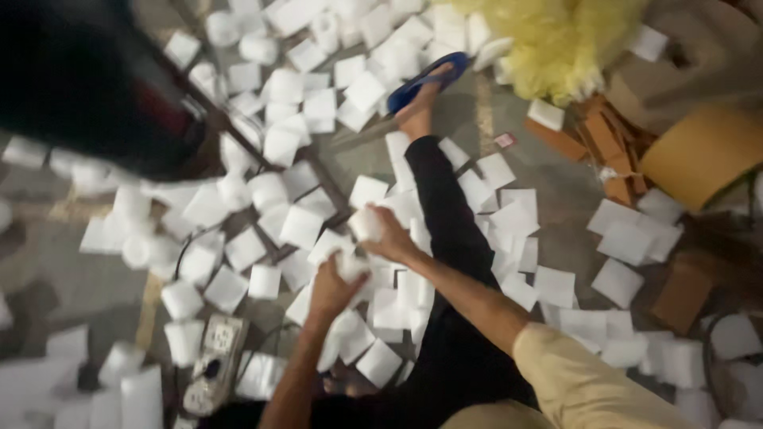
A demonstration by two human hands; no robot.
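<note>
While right hand (pixel 389 234) grips white foam square (pixel 366 224), left hand (pixel 330 287) pinches another; keep grip light, floor (pixel 71 262) pile at 12 o'clock.

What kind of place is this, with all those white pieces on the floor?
Probably a small workshop or home workroom, with the person sitting on the floor. White square foam-like pieces litter the grey concrete floor, brown cardboard scraps and a yellow fluffy heap lie nearby, and a white power strip sits by the left hand.
</note>
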